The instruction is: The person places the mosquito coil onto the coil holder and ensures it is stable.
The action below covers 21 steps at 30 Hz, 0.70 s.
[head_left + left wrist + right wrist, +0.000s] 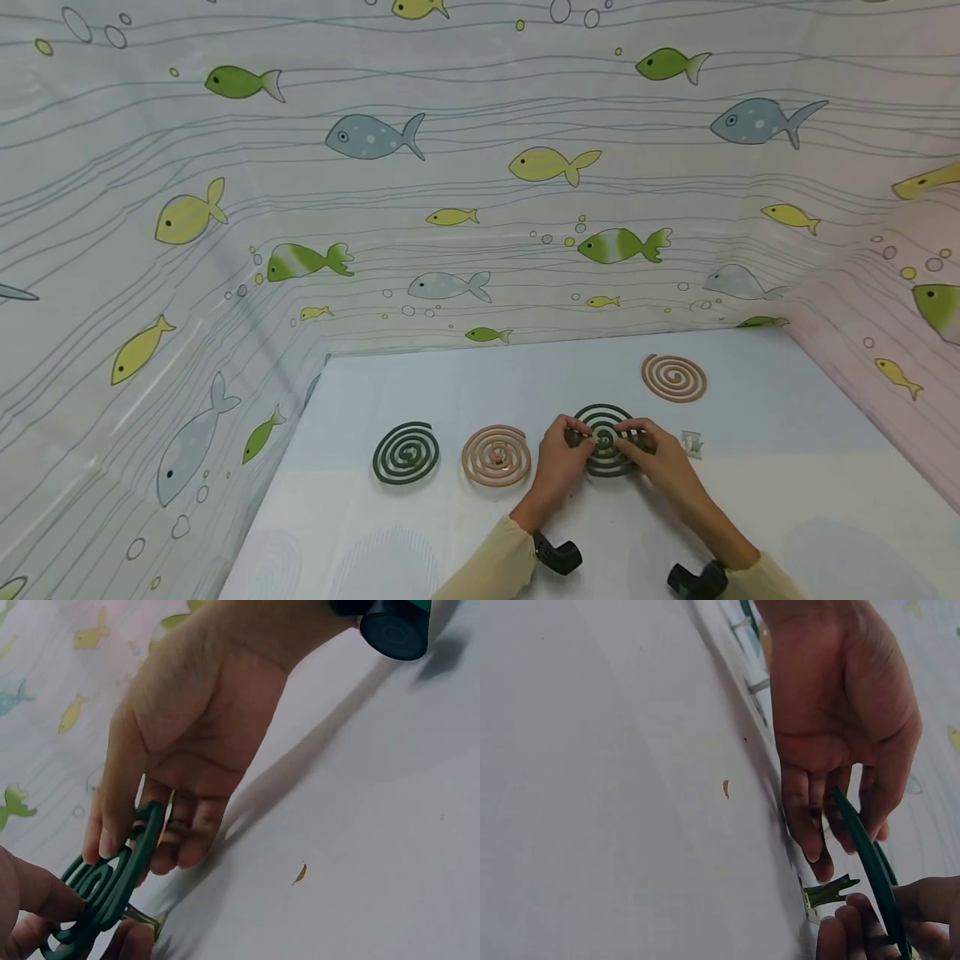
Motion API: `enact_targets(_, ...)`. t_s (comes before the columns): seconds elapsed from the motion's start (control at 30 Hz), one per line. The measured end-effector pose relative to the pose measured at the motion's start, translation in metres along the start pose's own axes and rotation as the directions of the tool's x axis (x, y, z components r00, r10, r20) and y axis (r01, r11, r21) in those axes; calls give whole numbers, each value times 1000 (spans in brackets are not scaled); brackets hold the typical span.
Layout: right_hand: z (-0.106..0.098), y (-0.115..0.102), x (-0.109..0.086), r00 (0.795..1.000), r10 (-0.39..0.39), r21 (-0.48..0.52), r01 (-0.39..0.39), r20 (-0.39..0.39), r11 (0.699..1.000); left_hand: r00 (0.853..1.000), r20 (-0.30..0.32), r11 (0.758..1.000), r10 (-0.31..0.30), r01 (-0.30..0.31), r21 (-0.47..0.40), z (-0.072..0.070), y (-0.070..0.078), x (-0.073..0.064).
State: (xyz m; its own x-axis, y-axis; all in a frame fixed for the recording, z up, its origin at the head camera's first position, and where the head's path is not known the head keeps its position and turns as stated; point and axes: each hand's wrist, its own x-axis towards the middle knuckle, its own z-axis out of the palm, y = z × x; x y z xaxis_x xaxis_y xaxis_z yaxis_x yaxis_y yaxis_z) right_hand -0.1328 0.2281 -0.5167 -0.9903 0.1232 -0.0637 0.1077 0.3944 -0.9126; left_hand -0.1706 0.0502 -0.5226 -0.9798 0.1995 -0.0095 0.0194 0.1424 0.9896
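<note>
Both hands pinch a dark green mosquito coil (603, 442) by its sides. My left hand (561, 458) grips the left side, and my right hand (663, 462) holds the right. In the right wrist view the coil (881, 889) appears nearly edge-on, between the left hand (840, 705) and the fingers of the right hand (930, 900). A small metal stand (829, 894) with prongs shows under it; I cannot tell whether the two touch. The left wrist view shows the spiral of the coil (105, 892) tilted, with the right hand (195, 727) above it.
To the left are another green coil (405, 452) and a tan coil (496, 456). A second tan coil (675, 377) is at the back right. A small silvery stand (692, 444) lies beside the right hand. A brown crumb (300, 874) rests on the white table (360, 392).
</note>
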Motion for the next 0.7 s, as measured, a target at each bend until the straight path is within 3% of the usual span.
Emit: enact_targets(0.7, 4, 0, 6, 998, 54, 71, -55, 18, 996, 999, 3, 999, -36, 36, -11, -2, -4, 7)
